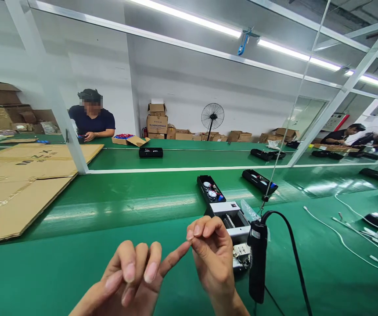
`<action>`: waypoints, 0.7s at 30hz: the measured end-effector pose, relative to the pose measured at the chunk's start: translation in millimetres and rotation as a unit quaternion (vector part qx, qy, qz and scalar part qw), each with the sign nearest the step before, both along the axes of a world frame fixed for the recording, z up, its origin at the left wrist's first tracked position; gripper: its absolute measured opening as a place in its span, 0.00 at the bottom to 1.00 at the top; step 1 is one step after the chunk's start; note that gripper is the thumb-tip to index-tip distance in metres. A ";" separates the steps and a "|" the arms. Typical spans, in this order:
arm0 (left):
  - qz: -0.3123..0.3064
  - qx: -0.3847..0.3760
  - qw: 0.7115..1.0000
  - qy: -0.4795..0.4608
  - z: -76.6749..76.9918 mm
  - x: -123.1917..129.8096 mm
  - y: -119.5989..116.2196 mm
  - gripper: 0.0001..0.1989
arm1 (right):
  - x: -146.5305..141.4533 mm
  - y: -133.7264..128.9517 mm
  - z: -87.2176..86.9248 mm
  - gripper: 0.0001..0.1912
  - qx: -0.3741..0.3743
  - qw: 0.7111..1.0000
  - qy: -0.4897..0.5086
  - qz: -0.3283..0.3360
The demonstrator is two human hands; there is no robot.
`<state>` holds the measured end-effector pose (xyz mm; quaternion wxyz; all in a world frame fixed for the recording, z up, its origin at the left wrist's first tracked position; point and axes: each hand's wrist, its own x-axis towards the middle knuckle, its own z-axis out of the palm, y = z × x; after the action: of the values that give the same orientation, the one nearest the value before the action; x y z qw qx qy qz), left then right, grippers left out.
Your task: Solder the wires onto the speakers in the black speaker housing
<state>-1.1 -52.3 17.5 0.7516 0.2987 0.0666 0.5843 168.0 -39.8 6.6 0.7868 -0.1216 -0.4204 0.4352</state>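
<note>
My left hand (132, 274) is raised over the green bench, its index finger stretched out to the right and the other fingers loosely curled; nothing shows in it. Beside it, my right hand (213, 259) is closed in a pinch at the tip of that index finger. Whether something tiny sits between those fingertips cannot be seen. Just right of my right hand hangs a black electric screwdriver (257, 263), upright on a wire with a black cable. Behind that hand stands a grey and black box-shaped machine (230, 215) with an open top, partly hidden.
Black speaker housings (211, 188) with wiring lie on the green conveyor (126, 197). Flattened cardboard (20, 184) covers the left side. White cables (373, 237) spread at right. A metal frame post (53, 96) rises at left. A co-worker (92, 118) sits across; others work far right.
</note>
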 end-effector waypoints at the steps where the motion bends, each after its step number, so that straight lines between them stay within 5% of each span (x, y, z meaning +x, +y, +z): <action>1: -0.004 0.004 1.000 0.008 0.7 0.5 1.8 0.09 | 0.1 0.6 0.6 0.09 -0.002 1.000 0.010 0.012; 12: -0.038 -0.021 0.999 0.007 4.9 -6.7 4.4 0.08 | -0.3 2.0 5.4 0.10 -0.028 0.994 0.072 0.073; 21: -0.039 -0.139 0.985 -0.093 8.6 6.7 -5.5 0.08 | -2.2 2.5 6.9 0.11 -0.045 0.949 0.202 0.238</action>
<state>5.5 -57.9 26.1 0.8111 0.1379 0.0653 0.5647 165.8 -37.3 13.5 0.7223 0.0372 -0.2496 0.6439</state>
